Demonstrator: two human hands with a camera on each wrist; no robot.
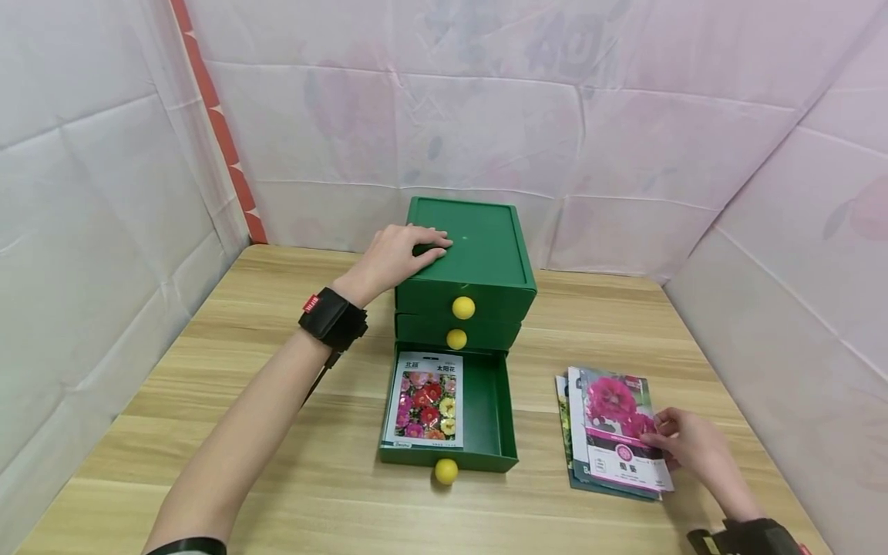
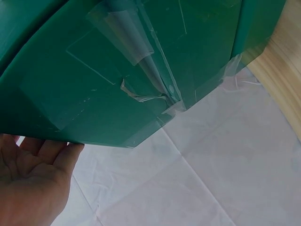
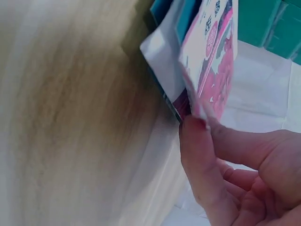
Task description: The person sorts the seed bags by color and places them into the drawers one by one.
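Note:
A green three-drawer cabinet (image 1: 486, 247) with yellow knobs (image 1: 463, 307) stands mid-table. Its bottom drawer (image 1: 501, 408) is pulled out, and a flower seed packet (image 1: 426, 401) lies flat inside it. My left hand (image 1: 398, 254) rests on the cabinet's top left edge with its fingers laid flat. In the left wrist view the palm (image 2: 33, 179) sits under the green cabinet wall (image 2: 117, 70). My right hand (image 1: 683, 443) pinches the right edge of a pink-flower seed packet (image 1: 613, 424), the top one of a small stack (image 1: 572, 439). In the right wrist view, thumb and finger (image 3: 204, 125) nip that packet (image 3: 214, 61), lifting its edge.
The wooden table (image 1: 277, 462) is walled by white cloth sheets on the left, back and right. The two upper drawers are closed. The open drawer's knob (image 1: 446, 471) juts toward the front edge. The packet stack lies right of the drawer.

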